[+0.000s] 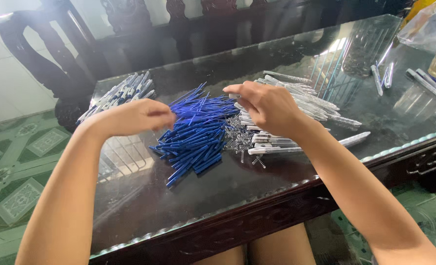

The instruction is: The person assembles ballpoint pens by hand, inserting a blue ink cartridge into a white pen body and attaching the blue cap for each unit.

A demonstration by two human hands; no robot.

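Thin blue pen refills (197,132) lie piled mid-tabletop (257,181) (shiny glass). The left hand (134,117) hovers curled beside them; the right hand (267,105) pinches something tiny, too hidden to name.

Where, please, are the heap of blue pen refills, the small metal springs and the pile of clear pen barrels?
blue pen refills (198,132), head view, heap's middle.
metal springs (236,139), head view, cluster's centre.
clear pen barrels (316,104), head view, pile's middle.

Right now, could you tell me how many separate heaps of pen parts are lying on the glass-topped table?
4: assembled white-and-blue pens far left, blue plastic refills centre, small metal springs beside them, clear barrels right. Loose pens lie far right; the hands may hide more.
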